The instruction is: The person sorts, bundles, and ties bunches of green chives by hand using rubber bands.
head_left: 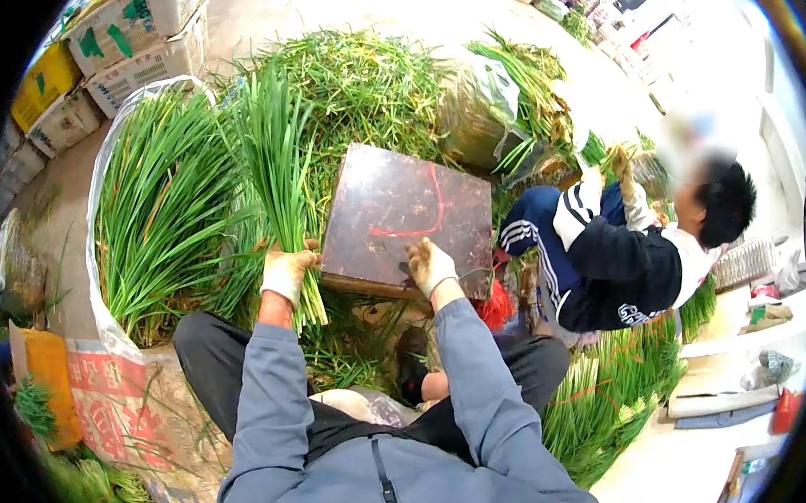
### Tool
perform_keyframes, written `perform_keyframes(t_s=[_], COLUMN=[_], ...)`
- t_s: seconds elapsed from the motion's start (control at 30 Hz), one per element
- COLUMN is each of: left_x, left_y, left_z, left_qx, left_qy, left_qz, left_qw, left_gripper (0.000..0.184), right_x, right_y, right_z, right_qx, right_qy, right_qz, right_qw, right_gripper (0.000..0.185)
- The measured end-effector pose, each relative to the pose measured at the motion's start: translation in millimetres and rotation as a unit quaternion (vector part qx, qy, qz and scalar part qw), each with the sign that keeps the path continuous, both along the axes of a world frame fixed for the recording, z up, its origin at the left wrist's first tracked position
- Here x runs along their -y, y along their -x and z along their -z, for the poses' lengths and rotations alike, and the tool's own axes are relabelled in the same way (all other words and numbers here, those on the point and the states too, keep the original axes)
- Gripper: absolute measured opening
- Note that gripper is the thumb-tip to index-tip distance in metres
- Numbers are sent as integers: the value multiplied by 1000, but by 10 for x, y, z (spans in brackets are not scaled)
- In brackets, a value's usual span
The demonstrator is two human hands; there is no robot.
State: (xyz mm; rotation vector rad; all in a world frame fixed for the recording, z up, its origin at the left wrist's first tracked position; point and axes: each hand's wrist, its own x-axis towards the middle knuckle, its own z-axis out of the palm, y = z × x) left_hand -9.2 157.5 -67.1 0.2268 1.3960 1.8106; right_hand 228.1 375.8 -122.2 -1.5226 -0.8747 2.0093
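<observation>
My left hand [287, 273], in a pale work glove, is closed round the lower stalks of an upright bunch of garlic chives [277, 158]. The white stem ends stick out below the fist. My right hand [429, 266], gloved too with bare fingertips, is at the near edge of a dark wooden box [391, 189]; its fingers are slightly curled and apart, with nothing visible in them. On the box's flat top lies a curved red string [439, 205]. A tuft of red strings [495, 307] hangs at the box's near right corner.
Left of me stands a large white sack of chives [158, 208]. A heap of loose chives [351, 83] lies behind the box. To the right sits a co-worker [628, 251] handling greens, with tied chive bundles [607, 386] nearby. Stacked cartons [143, 65] stand at the back left.
</observation>
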Motion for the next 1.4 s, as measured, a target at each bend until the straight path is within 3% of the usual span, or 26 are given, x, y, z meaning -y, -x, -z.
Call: perform_keyframes(t_s=[0.07, 0.1, 0.13, 0.17, 0.2, 0.27, 0.3, 0.33, 0.4, 0.47, 0.53, 0.57, 0.67, 0.7, 0.87, 0.93, 1.03, 1.07, 1.1, 1.13, 1.2, 1.23, 1.27, 1.33, 1.37, 1.4], left_x=[26, -4, -31, -46, -68, -144, -179, -227, -248, -275, -315, -296, -340, -347, -720, -1028, -1536, -1748, -1857, -1887, -1833, -1677, -1597, -1443, -1133, -816], left_y=[-5, -11, -16, -17, -11, -33, -52, -56, -81, -89, -127, -144, -191, -264, -517, -665, -948, -1037, -1144, -1193, -1271, -1190, -1141, -1040, -875, -647], left_z=[-36, -67, -51, -20, 5, 113, 136, 152, 103, 82, 41, 32, 32, -50, -188, -15, -46, 299, 505, 546, 546, 230, 355, 676, 567, 529], left_qx=[5, 7, 11, 1, -10, 0, -4, -9, 7, 0, -20, -36, -28, -45, 3, -104, -287, -350, -477, -505, -567, -524, -523, -593, -440, -409], left_qy=[16, 23, 24, 32, 40, 38, 43, 49, 62, 60, 70, 78, 64, 62, -10, 26, 301, 287, 351, 377, 328, 308, 316, 167, 95, 120], left_qz=[-1, -10, -8, -1, 9, 21, 28, 34, 39, 47, 53, 55, 97, 91, 164, 190, 196, 155, 110, 144, 97, 153, 154, -40, -37, -59], left_qw=[1000, 1000, 1000, 999, 999, 999, 999, 998, 997, 997, 996, 995, 993, 993, 986, 976, 888, 878, 798, 762, 750, 779, 777, 786, 892, 903], left_gripper=[47, 48, 48, 47, 46, 48, 49, 49, 50, 49, 49, 49, 43, 42, 54, 50, 43, 51, 65, 76, 78, 81, 81, 73, 61, 48], right_x=[301, 251, 165, 236, 298, 400, 581, 704, 801, 500, 14, -150, -345, -374, -113, -155, -58, -7, -5, 18, 201, 458, 656, 981, 1154, 1337], right_y=[-99, -273, -481, -576, -621, -598, -546, -449, -200, 38, 172, 263, 266, 265, 158, 85, 16, -84, -188, -284, -423, -328, -282, -159, -109, 31], right_z=[4, 200, 504, 148, 5, -152, -194, -252, -602, -508, -302, -308, -438, -454, -174, 76, 89, 106, 132, 178, -60, -414, -616, -590, -500, -386], right_qx=[100, 211, 381, 466, 479, 505, 464, 355, 150, 243, 275, 343, 404, 438, 401, 388, 354, 341, 318, 297, 257, 324, 343, 194, 163, 147], right_qy=[-85, -342, -558, -534, -504, -370, -448, -410, -360, -477, -583, -635, -586, -579, -556, -563, -528, -517, -505, -487, -434, -494, -502, -581, -537, -547], right_qz=[-61, -136, -129, -150, -132, -230, -302, -399, -597, -418, -303, -308, -383, -421, -389, -335, -217, -147, -80, -10, 65, 41, 4, -80, -162, -243], right_qw=[989, 906, 726, 689, 707, 745, 702, 739, 701, 734, 702, 620, 589, 544, 615, 649, 741, 771, 798, 821, 861, 805, 794, 786, 812, 787], right_gripper=[29, 35, 42, 45, 41, 40, 41, 38, 39, 32, 31, 32, 24, 16, 15, 24, 38, 41, 43, 45, 47, 43, 38, 29, 22, 21])
